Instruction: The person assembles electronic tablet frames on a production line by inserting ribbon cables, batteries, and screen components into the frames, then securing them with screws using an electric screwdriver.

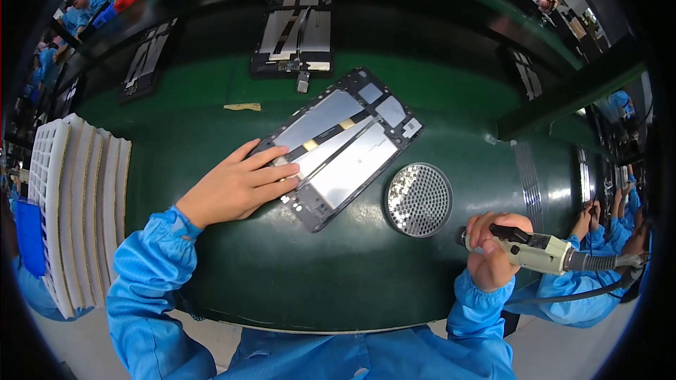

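Observation:
My left hand (pixel 243 184) lies with fingers stretched out over the lower left end of an opened tablet (pixel 355 169). The tablet rests slanted on the green table, its silver inner plates, dark ribbon cables and yellow tape pieces facing up. My right hand (pixel 493 246) is wrapped round a cream-coloured electric screwdriver (pixel 546 253) with a black lever, its front end pointing left. A cable runs from its back end off to the right. Between the tablet and the screwdriver sits a round tray (pixel 419 200) full of small holes; whether screws sit in them is too small to tell.
White grid-like trays (pixel 77 211) stand stacked at the left, beside a blue bin (pixel 30 239). More opened tablets lie beyond: one at the back (pixel 292 35), one at the back left (pixel 148 60). A green post (pixel 563 95) rises at the right. Other people work on both sides.

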### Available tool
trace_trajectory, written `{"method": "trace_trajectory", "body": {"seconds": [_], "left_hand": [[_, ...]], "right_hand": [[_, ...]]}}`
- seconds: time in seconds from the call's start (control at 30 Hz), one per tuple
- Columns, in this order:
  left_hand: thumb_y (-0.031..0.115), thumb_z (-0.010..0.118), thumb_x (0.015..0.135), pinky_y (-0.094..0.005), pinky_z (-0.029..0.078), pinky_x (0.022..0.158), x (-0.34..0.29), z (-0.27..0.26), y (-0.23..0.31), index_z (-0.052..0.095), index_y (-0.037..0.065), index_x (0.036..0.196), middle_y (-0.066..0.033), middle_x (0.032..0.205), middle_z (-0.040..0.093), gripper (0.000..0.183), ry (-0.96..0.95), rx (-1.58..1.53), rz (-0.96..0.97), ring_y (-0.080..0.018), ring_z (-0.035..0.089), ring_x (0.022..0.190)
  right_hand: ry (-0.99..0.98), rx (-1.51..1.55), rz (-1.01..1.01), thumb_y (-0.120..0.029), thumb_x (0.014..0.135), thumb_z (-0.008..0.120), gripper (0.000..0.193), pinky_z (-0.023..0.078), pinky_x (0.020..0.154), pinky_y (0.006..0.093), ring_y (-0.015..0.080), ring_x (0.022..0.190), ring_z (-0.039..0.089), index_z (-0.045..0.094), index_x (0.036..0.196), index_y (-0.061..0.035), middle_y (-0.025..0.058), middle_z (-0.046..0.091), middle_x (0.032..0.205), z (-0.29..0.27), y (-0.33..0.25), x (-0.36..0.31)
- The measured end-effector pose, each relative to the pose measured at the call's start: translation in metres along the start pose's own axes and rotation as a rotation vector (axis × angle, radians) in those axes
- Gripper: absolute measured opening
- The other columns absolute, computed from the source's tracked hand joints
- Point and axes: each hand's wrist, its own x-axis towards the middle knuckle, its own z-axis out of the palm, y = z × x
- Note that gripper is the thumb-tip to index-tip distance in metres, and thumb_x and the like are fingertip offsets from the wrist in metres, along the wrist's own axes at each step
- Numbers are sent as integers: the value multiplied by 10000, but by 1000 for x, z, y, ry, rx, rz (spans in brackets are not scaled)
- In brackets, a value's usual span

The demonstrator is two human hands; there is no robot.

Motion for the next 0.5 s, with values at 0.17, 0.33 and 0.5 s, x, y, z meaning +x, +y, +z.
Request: {"method": "trace_trajectory", "body": {"seconds": [0.17,0.33,0.5], "left_hand": [[120,572,842,-497,337,1049,57,21,-27,575,150,1210,-27,1330,511,369,132,-14,35,-262,426,1286],[122,543,861,-539,348,1021,138,57,-46,535,121,1231,-67,1311,516,370,341,40,-58,-300,439,1273],[125,526,854,-605,258,1050,180,59,-49,537,94,1248,-142,1331,492,395,264,176,-402,-342,421,1281]], "right_hand": [[38,-19,13,12,732,580,346,437,603,358,190,573,506,473,1060,-23,88,514,683,5,3,0],[60,-7,-4,9,721,577,344,422,586,356,182,552,484,467,1046,-8,77,503,664,5,10,0],[94,-5,-6,2,708,558,343,420,588,355,178,539,471,468,1039,-10,73,492,651,7,14,1]]}}
